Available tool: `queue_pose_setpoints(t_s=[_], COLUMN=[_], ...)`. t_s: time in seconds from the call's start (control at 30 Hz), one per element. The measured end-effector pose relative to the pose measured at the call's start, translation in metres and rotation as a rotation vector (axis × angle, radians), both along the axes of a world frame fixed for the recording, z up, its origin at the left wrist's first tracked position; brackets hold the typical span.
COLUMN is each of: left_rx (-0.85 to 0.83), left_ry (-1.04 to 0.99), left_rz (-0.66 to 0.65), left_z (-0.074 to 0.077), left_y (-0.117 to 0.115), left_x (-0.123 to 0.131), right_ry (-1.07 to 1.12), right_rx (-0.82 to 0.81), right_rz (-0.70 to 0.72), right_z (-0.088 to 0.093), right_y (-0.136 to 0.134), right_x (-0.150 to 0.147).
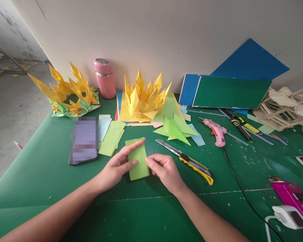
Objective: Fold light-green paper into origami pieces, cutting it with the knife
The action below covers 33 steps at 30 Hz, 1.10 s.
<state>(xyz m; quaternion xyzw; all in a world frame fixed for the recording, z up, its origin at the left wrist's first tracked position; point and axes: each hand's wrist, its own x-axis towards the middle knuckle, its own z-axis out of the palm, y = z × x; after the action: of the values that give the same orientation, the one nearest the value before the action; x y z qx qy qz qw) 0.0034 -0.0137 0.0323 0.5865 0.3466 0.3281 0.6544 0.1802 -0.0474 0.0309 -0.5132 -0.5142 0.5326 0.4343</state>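
A light green paper rectangle (138, 165) is held upright between both hands, above the green tabletop. My left hand (120, 160) grips it from the left, thumb on its face and index finger stretched along its upper part. At the right edge, my right hand (164, 168) pinches the paper between thumb and curled fingers. Just beyond the right hand lies a yellow-handled utility knife (189, 161) with its blade out. Folded green paper leaves (175, 129) sit behind the knife. Left of the hands are stacked green paper strips (111, 137) and a phone (84, 141).
A yellow paper crown (146, 101) stands on coloured sheets; another crown (73, 97) stands left, beside a pink flask (106, 79). A pink glue gun (216, 131) trails a black cord rightward. Blue and green boards (232, 90) lean against the wall. A white plug (290, 216) lies front right.
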Motion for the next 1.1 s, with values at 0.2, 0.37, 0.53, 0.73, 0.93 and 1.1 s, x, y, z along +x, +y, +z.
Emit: queue_pose_setpoints(t_s=[0.2,0.37,0.53,0.73,0.93,1.1], left_rx=[0.039,0.246,0.218,0.237,0.245,0.177], left_ry=[0.013,0.174,0.184,0.234,0.255,0.17], left_rz=[0.318,0.253,0.163,0.09,0.039,0.057], left_z=[0.002,-0.011,-0.017,-0.009,-0.007,-0.009], left_y=[0.014,0.008,-0.003,-0.006,-0.008,-0.007], left_x=[-0.007,-0.005,0.001,0.003,0.004,0.002], right_ry=[-0.089,-0.155,-0.486,-0.633,-0.691,-0.805], right_rx=[0.07,0.371,0.616,0.714,0.805,0.876], right_rz=[0.326,-0.086,-0.177,-0.068,-0.082,-0.043], right_z=[0.008,0.002,-0.011,-0.014,-0.014,-0.015], right_y=[-0.012,-0.004,0.002,0.0,0.001,0.001], right_x=[-0.004,0.008,0.014,0.008,0.009,0.01])
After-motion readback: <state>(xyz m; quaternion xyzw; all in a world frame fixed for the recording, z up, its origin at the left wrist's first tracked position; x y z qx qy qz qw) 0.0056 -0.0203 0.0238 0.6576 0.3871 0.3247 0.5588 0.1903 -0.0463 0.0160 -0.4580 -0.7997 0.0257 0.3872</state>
